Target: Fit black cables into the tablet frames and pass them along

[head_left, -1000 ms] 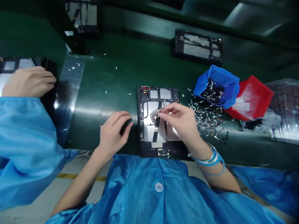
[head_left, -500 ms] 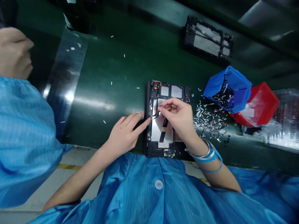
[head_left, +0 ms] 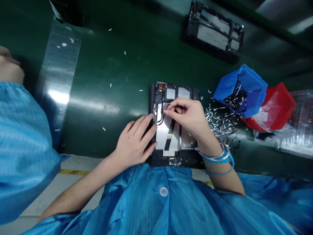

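Observation:
An opened tablet lies in front of me, its silver battery area and black circuit parts bare. My left hand rests at its left edge, fingers spread and the fingertips touching the board along that side. Over the upper middle of the tablet, my right hand pinches a thin black cable between thumb and forefinger. This cable curves down to the left, near my left fingertips. Beside my right hand, a wider black flat cable runs down the battery. My right hand hides part of the tablet's right side.
A stack of opened tablets sits at the back. To the right are a blue bin of black cables, a red bin with clear plastic, and a pile of small scraps. At far left is another person's hand.
My left hand has moved right, from beside the tablet onto its left edge, and its fingers have straightened. My right hand keeps its pinch. The other person's hand has moved left.

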Tool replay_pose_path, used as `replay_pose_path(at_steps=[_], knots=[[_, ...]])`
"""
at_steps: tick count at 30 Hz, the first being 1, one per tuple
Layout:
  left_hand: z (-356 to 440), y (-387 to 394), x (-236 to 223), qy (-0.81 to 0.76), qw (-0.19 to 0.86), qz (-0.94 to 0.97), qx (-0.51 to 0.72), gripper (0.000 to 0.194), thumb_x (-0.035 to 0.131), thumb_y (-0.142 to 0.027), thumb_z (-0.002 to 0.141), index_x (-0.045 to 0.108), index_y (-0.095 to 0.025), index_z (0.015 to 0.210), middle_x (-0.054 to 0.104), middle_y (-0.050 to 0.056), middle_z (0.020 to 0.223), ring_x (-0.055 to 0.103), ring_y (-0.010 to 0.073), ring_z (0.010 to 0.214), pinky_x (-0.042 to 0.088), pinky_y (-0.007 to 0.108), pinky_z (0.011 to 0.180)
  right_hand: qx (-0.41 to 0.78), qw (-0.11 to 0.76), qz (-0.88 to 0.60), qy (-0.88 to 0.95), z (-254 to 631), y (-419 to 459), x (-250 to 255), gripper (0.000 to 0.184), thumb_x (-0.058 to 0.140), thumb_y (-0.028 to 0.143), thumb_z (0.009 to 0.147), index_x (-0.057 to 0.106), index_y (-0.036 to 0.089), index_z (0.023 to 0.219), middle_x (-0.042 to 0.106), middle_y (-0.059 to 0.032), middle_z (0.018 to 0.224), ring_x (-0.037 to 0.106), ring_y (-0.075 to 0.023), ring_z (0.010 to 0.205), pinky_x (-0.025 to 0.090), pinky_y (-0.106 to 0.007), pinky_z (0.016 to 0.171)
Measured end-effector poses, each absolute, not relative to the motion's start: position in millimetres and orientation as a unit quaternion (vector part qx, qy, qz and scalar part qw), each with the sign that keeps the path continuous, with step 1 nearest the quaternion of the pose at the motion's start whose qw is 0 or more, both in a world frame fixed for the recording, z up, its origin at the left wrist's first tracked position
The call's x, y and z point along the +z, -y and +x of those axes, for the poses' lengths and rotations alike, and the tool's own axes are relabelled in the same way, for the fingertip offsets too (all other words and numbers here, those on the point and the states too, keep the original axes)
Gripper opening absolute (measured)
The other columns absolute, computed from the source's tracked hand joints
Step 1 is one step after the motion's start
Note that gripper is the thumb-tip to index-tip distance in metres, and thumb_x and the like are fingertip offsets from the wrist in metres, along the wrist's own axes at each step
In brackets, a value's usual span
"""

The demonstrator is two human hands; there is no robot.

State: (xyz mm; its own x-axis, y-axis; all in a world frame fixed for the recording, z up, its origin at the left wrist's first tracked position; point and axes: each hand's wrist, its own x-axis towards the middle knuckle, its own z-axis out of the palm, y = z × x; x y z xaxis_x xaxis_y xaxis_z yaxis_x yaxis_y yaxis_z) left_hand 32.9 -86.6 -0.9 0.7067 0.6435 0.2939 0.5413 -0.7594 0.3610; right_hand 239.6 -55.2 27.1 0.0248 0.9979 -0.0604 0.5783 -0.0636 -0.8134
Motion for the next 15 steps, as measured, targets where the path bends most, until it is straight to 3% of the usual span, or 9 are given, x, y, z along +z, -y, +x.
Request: replay_pose_path(at_steps=[4,15], knots=[[33.8,86.7,-2.6,-0.321,0.129,0.92,0.183,0.049,0.044,-0.04,0.094,0.051,-0.014,0.134,0.041,0.024,0.145,0.045,0.0382,0.129,0.041,0.043,0.091,0.341,0.31,-0.644,0.611,239.5,55.8,24.5,0.005,0.07,0.019,0.071,0.067,0.018,0.067,0.055,0.0044,0.06,0.041,-0.0074,0.054,0.033,-0.025,0.054],[31.1,86.6,-5.8,-0.34,0.12,0.915,0.18,0.047,0.044,-0.044,0.095,0.053,-0.021,0.136,0.043,0.02,0.146,0.045,0.0367,0.129,0.039,0.042,0.092,0.308,0.288,-0.657,0.625,237.0,56.0,23.4,0.005,0.068,0.017,0.072,0.066,0.019,0.068,0.054,0.0047,0.061,0.04,-0.0075,0.054,0.034,-0.024,0.056]])
